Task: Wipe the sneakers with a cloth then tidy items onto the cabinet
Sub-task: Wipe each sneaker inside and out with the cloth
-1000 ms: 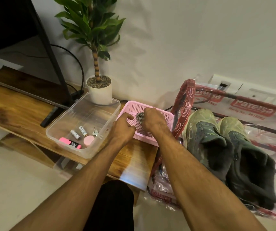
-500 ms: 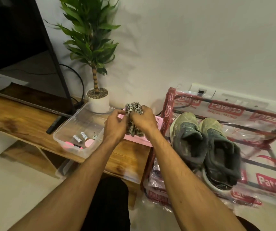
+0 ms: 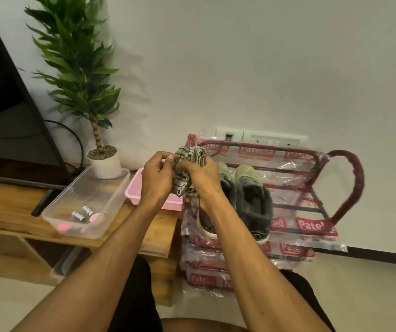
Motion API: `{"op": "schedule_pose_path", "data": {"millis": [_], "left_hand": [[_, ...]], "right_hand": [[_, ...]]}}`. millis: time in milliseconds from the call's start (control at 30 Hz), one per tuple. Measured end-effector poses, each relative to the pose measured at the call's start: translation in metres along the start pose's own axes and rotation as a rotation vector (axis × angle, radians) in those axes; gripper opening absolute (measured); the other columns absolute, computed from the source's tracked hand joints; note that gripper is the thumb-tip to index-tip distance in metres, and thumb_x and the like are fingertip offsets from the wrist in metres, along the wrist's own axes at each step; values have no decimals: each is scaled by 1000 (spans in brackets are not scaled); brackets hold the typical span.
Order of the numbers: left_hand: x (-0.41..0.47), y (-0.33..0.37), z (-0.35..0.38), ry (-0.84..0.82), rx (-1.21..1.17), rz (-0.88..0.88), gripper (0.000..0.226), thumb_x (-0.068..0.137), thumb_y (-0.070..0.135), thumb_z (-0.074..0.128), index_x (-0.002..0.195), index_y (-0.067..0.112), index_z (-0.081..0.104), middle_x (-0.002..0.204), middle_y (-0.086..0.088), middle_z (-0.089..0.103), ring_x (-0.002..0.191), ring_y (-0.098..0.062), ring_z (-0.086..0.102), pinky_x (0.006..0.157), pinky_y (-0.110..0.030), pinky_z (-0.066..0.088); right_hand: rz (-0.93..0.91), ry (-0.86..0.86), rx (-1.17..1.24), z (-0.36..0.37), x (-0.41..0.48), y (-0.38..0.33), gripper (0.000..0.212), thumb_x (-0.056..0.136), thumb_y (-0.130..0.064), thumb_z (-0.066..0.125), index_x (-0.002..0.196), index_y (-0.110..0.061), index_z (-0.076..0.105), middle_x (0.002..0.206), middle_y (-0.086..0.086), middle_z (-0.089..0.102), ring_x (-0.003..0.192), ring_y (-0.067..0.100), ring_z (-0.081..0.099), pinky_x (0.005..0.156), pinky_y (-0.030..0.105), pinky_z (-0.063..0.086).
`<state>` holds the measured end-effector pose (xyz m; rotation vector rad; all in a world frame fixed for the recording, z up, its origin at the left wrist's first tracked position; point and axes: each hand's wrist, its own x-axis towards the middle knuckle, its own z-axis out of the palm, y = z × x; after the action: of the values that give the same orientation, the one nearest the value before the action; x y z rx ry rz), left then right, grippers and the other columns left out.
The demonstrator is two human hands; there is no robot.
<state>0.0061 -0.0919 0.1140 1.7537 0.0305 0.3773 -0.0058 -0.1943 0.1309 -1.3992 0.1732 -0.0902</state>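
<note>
Now the cloth (image 3: 188,172) is up out of the pink basket (image 3: 144,191) where it lay a second ago, bunched in mid-air between both hands and carried rightward toward the sneakers (image 3: 245,200). The left hand (image 3: 157,180) pinches a fold at its left edge, and the right hand (image 3: 203,177) is closed around the lower part of the bundle. That suggests the fetching step is done and the wiping has not begun: the cloth is just left of and above the pair, not touching either shoe.

The sneakers sit side by side on the top tier of the plastic-wrapped shoe rack (image 3: 312,178), right of the wooden bench (image 3: 7,209). The right forearm covers much of the left shoe, so its condition is hard to judge. In the clear tub (image 3: 110,200) two small batteries (image 3: 83,213) and something pink are visible, but blurred through the wall. How the cloth is folded inside the fists cannot be made out.
</note>
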Motion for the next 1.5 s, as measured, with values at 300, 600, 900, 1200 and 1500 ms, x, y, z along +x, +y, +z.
{"op": "schedule_pose_path", "data": {"millis": [300,600,900,1200,1500], "left_hand": [[-43,46,88,-142,-173,-166,22,100,18,51,82,14,63,65,0,61,55,-12,56,54,-28,48],[-56,31,173,-348,-347,-686,19,97,9,50,79,7,56,78,-7,55,71,-18,53,62,-24,45],[-51,28,208,-374,-430,-989,30,97,13,53,72,6,38,79,-13,43,76,-24,47,78,-30,45],[-43,14,230,-441,-289,-948,31,86,16,72,110,0,61,93,-11,62,85,-22,61,74,-31,50],[-46,13,225,-430,-332,-883,18,73,4,59,91,5,60,91,-10,59,86,-25,56,78,-33,48]], "right_hand": [[-49,400,124,-103,0,-38,37,76,0,73,109,-12,60,96,6,72,81,21,72,74,43,62],[-169,638,-203,-179,15,-36,62,81,-9,76,136,-13,48,119,4,65,97,21,68,81,43,61],[-250,583,-498,-215,18,-1,50,86,-2,69,132,-13,53,103,-2,66,73,3,61,54,12,47],[-254,507,-528,-226,25,20,44,82,-3,71,122,-14,57,88,-12,61,75,2,62,57,15,48],[-289,541,-539,-229,21,18,42,85,-6,69,124,-17,59,95,-9,66,76,-2,62,57,7,45]]}}
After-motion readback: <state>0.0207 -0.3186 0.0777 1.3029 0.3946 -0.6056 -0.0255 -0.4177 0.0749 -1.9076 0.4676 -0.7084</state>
